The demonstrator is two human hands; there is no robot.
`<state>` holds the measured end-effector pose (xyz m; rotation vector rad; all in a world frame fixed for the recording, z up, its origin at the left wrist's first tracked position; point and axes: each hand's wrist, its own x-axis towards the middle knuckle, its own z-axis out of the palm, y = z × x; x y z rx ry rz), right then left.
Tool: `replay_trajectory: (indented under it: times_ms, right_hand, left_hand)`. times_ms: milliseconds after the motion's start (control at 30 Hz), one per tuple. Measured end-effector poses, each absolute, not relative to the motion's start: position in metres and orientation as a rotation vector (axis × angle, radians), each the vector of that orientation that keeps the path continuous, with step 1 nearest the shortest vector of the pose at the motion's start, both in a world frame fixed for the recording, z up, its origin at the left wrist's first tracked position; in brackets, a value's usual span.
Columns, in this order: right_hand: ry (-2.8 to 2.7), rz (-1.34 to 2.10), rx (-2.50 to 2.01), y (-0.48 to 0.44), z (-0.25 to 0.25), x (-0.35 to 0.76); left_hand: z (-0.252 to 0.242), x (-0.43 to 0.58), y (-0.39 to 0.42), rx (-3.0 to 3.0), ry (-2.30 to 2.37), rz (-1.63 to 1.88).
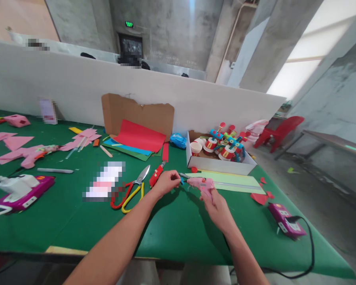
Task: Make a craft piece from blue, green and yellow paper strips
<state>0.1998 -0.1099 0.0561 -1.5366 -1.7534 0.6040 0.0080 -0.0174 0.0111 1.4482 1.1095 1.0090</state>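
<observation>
My right hand (216, 206) is wrapped round the handle of a pink hot glue gun (202, 183), whose nozzle points left. Close to that nozzle, my left hand (167, 183) is closed in a pinch on a small blue piece (182, 181), probably paper; its exact shape is too small to make out. A red utility knife (156, 176) lies just beside my left hand. Scissors (133, 191) with red and yellow handles rest further left. Behind the glue gun lies a light green paper sheet (234, 181).
A white box (222, 164) holds paper cups and colourful figures. Coloured paper (141, 136) leans near cardboard (138, 107). A second pink glue gun (32, 156) lies left. Purple power strips stand left (32, 194) and right (286, 221), the right one trailing a black cord (312, 241).
</observation>
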Motion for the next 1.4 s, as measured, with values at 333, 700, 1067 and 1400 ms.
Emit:
replay_trajectory:
  times_ms: [333,700,1067,1400]
  right_hand:
    - [-1.771,0.586,-1.534,-0.1094,0.0558,0.2002]
    - [-1.788,0.574,-1.549,-0.1097,0.0587,0.1993]
    - [-1.812,0.545,-1.557,-0.1091,0.0585,0.1986]
    - [-1.827,0.491,-1.572,-0.1103,0.0609,0.1966]
  left_hand:
    - [0.0125,0.0088,-0.0183,1.437,1.116,1.011]
    - [0.0127,0.0087,-0.0187,1.442,1.113,1.008]
    - [0.0153,0.0084,-0.0193,1.447,1.108,1.001]
    - [0.0137,0.0081,-0.0182,1.464,1.122,0.988]
